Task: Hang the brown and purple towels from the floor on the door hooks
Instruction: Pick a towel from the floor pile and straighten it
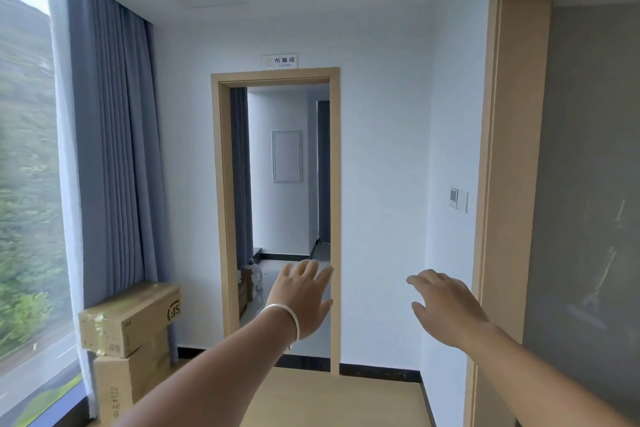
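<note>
Both arms reach forward at chest height in a small white-walled room. The left hand [304,295], with a silver bangle [285,317] on its wrist, has its fingers straight and loosely spread, palm facing away; it holds nothing. The right hand [446,305] is also spread, palm down, fingers relaxed and slightly bent, and holds nothing. The two hands are apart, touching neither each other nor any surface.

No towel, brown or purple, shows anywhere in this view, and no door hooks can be made out.

At the floor's left edge, under the window [24,184], two taped cardboard boxes [128,322] are stacked, the upper one lying crosswise over the lower and overhanging it. Both are sealed, so their contents cannot be seen. Grey-blue curtains [114,149] hang just behind them.

Straight ahead is an open doorway [221,218] with a light wooden frame and a small sign [280,61] above it. Through it, on the far room's pale floor near the left jamb, stand more cartons [245,288] and a white jug [256,274]; what they hold is too small to tell.

On the right wall sits a switch plate [459,199], and beside it a wider wooden frame [498,184] borders a grey panel [588,201]. The near floor [346,399] is light wood with a dark skirting along the wall.
</note>
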`<state>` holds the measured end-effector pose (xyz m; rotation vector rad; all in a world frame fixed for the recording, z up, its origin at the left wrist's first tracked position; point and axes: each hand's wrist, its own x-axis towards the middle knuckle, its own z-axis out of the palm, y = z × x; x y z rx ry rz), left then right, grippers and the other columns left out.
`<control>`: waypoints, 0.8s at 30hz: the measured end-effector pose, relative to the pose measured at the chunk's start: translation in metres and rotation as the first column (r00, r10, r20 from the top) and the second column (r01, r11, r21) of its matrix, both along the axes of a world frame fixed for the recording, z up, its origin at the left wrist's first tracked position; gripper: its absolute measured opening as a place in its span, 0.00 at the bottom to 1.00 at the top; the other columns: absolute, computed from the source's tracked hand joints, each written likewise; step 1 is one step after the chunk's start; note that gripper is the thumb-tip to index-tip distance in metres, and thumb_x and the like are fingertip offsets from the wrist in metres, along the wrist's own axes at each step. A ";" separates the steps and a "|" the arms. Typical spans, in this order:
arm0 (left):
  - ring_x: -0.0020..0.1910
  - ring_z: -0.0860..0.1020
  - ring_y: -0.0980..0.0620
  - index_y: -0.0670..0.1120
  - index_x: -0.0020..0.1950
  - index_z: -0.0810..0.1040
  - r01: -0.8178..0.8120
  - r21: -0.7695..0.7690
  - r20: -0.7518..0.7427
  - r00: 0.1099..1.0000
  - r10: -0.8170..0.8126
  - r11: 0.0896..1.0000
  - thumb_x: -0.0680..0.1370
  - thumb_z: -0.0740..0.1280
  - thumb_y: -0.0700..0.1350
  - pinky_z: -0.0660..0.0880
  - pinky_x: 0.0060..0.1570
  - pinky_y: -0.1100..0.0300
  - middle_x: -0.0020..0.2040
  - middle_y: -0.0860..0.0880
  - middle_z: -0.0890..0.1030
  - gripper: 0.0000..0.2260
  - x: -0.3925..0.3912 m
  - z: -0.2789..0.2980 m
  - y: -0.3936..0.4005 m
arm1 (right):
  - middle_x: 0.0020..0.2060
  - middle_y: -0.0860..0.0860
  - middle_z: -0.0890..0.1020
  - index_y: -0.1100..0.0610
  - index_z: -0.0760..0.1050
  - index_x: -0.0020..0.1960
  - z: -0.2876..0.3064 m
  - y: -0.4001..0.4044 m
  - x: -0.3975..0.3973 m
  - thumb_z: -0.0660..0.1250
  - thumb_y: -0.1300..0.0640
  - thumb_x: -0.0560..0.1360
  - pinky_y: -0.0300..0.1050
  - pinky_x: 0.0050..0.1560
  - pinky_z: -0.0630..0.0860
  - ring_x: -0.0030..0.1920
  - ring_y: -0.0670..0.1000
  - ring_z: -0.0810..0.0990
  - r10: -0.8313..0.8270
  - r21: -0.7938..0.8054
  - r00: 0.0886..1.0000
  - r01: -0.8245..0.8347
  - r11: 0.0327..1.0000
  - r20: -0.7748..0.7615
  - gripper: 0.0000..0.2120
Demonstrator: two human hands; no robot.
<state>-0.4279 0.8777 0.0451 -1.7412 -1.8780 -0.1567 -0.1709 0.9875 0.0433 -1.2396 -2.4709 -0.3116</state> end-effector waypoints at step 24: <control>0.71 0.63 0.46 0.49 0.76 0.55 0.059 -0.033 0.025 0.998 -0.058 0.998 0.81 0.55 0.57 0.61 0.69 0.50 0.71 0.47 0.64 0.26 -0.063 -0.011 0.312 | 0.70 0.46 0.66 0.50 0.59 0.75 -0.011 0.287 -0.070 0.56 0.50 0.80 0.44 0.70 0.60 0.70 0.49 0.65 -0.030 -0.030 0.999 0.030 0.999 0.012 0.24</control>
